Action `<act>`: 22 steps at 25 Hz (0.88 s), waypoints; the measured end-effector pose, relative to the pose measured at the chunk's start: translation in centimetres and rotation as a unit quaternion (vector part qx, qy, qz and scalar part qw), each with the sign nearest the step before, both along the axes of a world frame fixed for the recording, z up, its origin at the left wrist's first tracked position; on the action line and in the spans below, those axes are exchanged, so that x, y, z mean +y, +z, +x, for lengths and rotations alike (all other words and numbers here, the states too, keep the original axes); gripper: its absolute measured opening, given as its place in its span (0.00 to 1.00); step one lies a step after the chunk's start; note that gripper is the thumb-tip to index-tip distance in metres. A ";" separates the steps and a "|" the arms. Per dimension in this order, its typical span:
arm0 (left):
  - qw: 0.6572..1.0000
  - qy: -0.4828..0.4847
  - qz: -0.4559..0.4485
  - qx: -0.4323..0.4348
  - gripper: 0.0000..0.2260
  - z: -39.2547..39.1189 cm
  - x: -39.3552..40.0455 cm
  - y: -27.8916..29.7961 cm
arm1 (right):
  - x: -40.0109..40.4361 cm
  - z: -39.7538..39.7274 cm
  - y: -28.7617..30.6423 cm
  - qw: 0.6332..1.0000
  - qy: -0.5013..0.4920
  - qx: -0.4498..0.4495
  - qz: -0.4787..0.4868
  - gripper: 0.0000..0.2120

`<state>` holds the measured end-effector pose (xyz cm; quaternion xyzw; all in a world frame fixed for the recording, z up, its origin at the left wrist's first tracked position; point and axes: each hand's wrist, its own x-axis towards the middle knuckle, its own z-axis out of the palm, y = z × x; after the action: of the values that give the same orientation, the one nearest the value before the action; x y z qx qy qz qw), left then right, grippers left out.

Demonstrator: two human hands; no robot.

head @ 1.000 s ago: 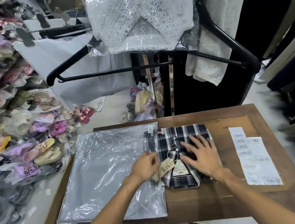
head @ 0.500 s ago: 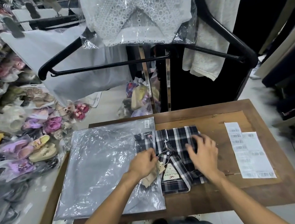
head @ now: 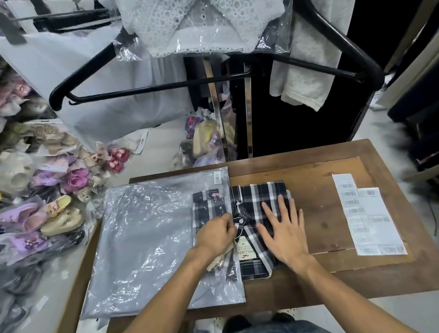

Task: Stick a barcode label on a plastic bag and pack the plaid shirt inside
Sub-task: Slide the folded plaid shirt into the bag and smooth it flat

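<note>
pinching bag mouth [head: 232, 225], left hand [head: 216, 236]; right hand [head: 283, 229] fingers spread flat on plaid shirt [head: 257, 197]

The plaid shirt [head: 258, 202] has slid further left into the plastic bag [head: 150, 240].

A folded plaid shirt [head: 258, 202] lies half inside a clear plastic bag [head: 146, 245] on a wooden table [head: 353, 282]. The left hand [head: 214, 236] pinches the bag's opening; the right hand [head: 283, 229] presses flat on the shirt. Barcode label sheets [head: 369, 215] lie near the right edge.
</note>
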<state>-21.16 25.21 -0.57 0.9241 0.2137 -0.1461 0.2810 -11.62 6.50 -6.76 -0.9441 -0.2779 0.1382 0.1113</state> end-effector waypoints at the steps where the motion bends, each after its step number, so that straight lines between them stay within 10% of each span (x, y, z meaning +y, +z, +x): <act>1: 1.000 -0.001 0.001 0.002 0.08 0.1 0.0 0.0 | 0.6 -0.4 0.1 1.000 0.000 0.004 0.002 0.31; 7: 1.000 -0.015 0.011 0.009 0.08 0.2 0.1 -0.1 | 2.9 -1.2 2.2 0.994 -0.066 0.056 0.070 0.29; 15: 1.000 -0.010 0.007 0.010 0.08 0.1 0.1 -0.2 | 1.5 2.3 3.9 0.877 -0.322 0.274 0.227 0.24; 18: 1.000 -0.011 0.000 0.011 0.08 0.1 0.2 0.0 | 2.0 3.1 5.0 0.865 -0.271 0.361 0.219 0.11; 22: 1.000 0.004 -0.016 0.005 0.08 -0.1 0.7 0.5 | 0.8 4.0 5.4 0.838 -0.226 0.430 0.248 0.21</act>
<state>-21.24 25.90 -0.05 0.9178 0.2168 -0.1531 0.2953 -7.64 7.33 -1.34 -0.7671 -0.0057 0.4276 0.4782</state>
